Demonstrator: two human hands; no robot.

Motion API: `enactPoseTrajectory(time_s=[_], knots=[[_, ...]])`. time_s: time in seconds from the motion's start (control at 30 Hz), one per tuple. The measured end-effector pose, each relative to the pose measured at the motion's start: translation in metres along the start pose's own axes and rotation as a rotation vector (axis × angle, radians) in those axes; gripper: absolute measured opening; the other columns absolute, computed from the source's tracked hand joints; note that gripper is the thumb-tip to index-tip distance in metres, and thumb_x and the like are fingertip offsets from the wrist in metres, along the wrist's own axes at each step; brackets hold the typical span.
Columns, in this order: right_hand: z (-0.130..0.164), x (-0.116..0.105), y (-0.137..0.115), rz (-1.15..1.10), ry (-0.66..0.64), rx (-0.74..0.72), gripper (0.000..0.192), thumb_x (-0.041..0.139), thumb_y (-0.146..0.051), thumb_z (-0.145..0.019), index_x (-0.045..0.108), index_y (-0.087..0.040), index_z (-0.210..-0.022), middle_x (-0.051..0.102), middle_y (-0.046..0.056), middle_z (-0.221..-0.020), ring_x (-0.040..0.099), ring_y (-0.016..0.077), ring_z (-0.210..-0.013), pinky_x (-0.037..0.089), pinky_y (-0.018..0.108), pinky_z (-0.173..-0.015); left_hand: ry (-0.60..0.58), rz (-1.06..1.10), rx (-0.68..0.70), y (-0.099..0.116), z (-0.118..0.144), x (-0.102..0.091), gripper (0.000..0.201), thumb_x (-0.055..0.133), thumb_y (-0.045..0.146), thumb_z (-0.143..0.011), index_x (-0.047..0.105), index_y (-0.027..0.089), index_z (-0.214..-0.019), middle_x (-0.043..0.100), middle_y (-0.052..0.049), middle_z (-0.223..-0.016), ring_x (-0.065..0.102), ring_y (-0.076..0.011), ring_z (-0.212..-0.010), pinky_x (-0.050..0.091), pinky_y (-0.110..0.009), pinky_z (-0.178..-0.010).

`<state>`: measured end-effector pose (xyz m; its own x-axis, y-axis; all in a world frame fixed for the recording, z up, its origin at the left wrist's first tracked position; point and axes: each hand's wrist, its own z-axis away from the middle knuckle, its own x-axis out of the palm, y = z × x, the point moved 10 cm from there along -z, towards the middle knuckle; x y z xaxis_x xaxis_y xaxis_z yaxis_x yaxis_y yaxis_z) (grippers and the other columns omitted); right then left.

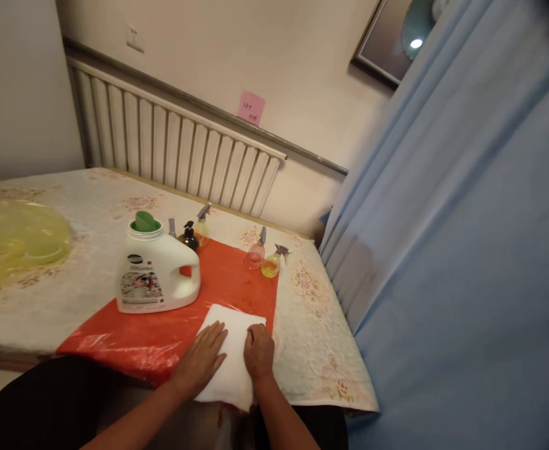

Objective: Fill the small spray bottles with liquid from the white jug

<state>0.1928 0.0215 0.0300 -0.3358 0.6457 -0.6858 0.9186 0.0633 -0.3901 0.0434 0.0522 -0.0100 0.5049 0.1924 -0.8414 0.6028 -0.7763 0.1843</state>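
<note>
A folded white cloth [232, 350] lies on a red plastic sheet [237, 281] at the table's front edge, part of it hanging over. My left hand [202, 361] rests flat on the cloth's left side, fingers stretched out. At its right edge my right hand [259, 353] is closed, fingers curled and pinching the cloth's border. Just beyond, to the left, stands a large white jug [147, 262] with a handle and a printed label. Something green [145, 222] sits in its open mouth.
Behind the jug are a dark pump bottle [189, 238] and a spray bottle [202, 228]. Farther right stand a pink spray bottle [256, 255] and a yellow one [271, 266]. A clear yellow plastic thing [19, 240] lies at left. A blue curtain [424, 250] hangs along the right.
</note>
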Motion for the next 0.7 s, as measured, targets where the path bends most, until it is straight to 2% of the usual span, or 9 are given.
enactPoseTrajectory(time_s=[0.2, 0.43, 0.7], knots=[[-0.0019, -0.0005, 0.001, 0.033, 0.01, 0.004, 0.021, 0.045, -0.004, -0.081, 0.056, -0.021, -0.079, 0.06, 0.002, -0.077, 0.057, 0.0172, -0.072, 0.042, 0.026, -0.067, 0.049, 0.01, 0.02, -0.0018, -0.0016, -0.0013, 0.046, 0.047, 0.037, -0.094, 0.054, 0.018, -0.135, 0.054, -0.013, -0.143, 0.047, -0.028, -0.135, 0.039, -0.045, -0.112], [-0.003, -0.002, 0.0012, 0.052, 0.004, 0.006, 0.021, 0.045, -0.003, -0.08, 0.057, -0.021, -0.08, 0.06, 0.002, -0.078, 0.056, 0.0178, -0.073, 0.042, 0.027, -0.067, 0.029, -0.02, 0.052, -0.0001, -0.0049, -0.0019, 0.048, 0.049, 0.039, -0.092, 0.056, 0.015, -0.133, 0.055, -0.016, -0.141, 0.05, -0.0312, -0.132, 0.041, -0.047, -0.109], [-0.0041, 0.0018, 0.0061, 0.072, -0.009, 0.009, 0.019, 0.047, -0.005, -0.08, 0.058, -0.021, -0.083, 0.061, 0.002, -0.08, 0.056, 0.0181, -0.074, 0.042, 0.027, -0.066, 0.02, -0.053, 0.057, -0.0002, -0.0062, 0.0001, 0.049, 0.046, 0.041, -0.093, 0.056, 0.016, -0.133, 0.056, -0.015, -0.141, 0.05, -0.0305, -0.132, 0.041, -0.047, -0.109]])
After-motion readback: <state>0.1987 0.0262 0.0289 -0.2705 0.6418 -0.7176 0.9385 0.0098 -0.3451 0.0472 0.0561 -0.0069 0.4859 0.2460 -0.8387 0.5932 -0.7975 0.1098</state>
